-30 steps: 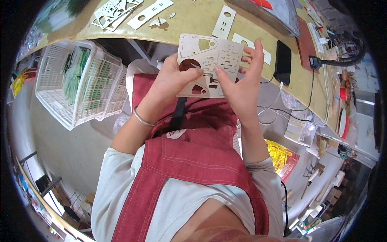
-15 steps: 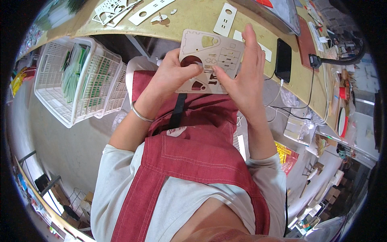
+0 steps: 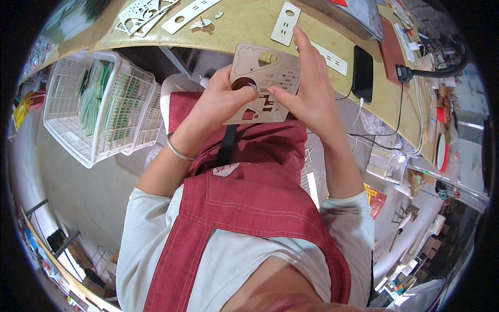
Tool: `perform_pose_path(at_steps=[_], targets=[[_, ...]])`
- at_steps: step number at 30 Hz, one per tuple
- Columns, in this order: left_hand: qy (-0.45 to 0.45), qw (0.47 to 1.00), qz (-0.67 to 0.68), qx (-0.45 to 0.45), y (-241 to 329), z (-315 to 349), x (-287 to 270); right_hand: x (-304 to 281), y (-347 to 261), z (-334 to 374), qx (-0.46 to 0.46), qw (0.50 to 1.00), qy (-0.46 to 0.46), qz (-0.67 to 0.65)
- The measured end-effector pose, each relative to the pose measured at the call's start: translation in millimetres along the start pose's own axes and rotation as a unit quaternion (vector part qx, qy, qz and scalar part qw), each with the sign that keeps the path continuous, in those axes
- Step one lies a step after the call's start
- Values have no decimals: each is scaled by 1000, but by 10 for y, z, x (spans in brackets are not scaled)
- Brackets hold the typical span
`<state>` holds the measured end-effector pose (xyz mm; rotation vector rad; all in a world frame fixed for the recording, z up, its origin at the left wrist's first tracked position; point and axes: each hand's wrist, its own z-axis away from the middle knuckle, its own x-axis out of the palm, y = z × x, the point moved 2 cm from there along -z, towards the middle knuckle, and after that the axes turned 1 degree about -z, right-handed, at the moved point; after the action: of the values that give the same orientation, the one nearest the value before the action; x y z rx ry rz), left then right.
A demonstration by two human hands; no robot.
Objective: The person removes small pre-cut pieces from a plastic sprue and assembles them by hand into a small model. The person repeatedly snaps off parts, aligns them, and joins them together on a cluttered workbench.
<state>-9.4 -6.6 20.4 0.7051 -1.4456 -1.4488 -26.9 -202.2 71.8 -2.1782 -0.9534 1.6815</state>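
In front of my apron, my left hand [image 3: 222,101] is closed on the left edge of a thin, pale wooden die-cut sheet [image 3: 248,60]. Its thumb lies across the face beside a large round hole. Dark slots and openings, along with outlined small parts, pattern the sheet. My right hand [image 3: 310,93] is at the right edge, its thumb pressing the face near the small cut-outs. The other right fingers stretch upward along and past that edge, partly hidden by one another. Whatever lies behind the sheet cannot be seen.
On the yellowish table [image 3: 241,32] lie cut-out strips [image 3: 285,23], a stack of cut sheets [image 3: 139,17], small loose parts [image 3: 200,24] and a black phone [image 3: 363,73] with a cable. White plastic baskets [image 3: 99,112] stand left. A metal tray [image 3: 358,18] sits at the far right.
The sheet has tilted, so its right side looks narrower, and it sits slightly lower in view. My right thumb has shifted a little left, with the fingers turned more edge-on. Both hands stay on the sheet.
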Motion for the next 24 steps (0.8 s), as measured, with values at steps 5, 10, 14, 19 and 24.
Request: perform_pose_path(at_steps=[5, 10, 14, 19, 24], targets=[[1, 999, -11, -30, 44, 14, -15, 36, 79, -22, -6, 998, -33, -55], [2, 998, 20, -55, 7, -3, -91, 13, 125, -1, -1, 992, -28, -126], [20, 994, 85, -66, -78, -36, -163, -28, 157, 92, -4, 992, 58, -111], [11, 994, 93, -52, -102, -61, -124, 156, -83, 232, -46, 995, 85, 21], [17, 996, 83, -38, -52, -42, -90, 320, -103, 235, -51, 990, 118, 59]])
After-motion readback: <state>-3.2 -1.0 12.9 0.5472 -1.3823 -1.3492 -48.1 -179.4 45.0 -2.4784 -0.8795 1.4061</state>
